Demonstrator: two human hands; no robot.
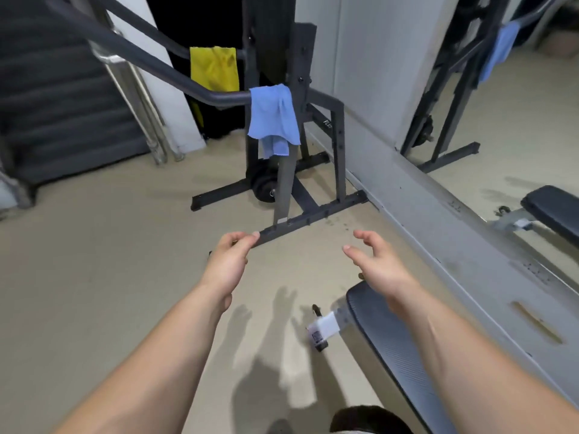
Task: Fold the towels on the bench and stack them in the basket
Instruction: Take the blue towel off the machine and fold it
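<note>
Hands empty, fingers loosely curled: left hand (227, 264), right hand (380, 266); blue towel (272, 115) draped over far rack bar (188, 86).

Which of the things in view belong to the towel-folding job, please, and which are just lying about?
For the job: blue towel, yellow towel, bench.
Just lying about: rack, weight plates, mirror, stairs.

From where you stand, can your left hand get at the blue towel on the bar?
Probably not yet. The left hand is empty and nothing blocks the way, but the blue towel hangs well beyond it; a step forward looks needed.
</note>
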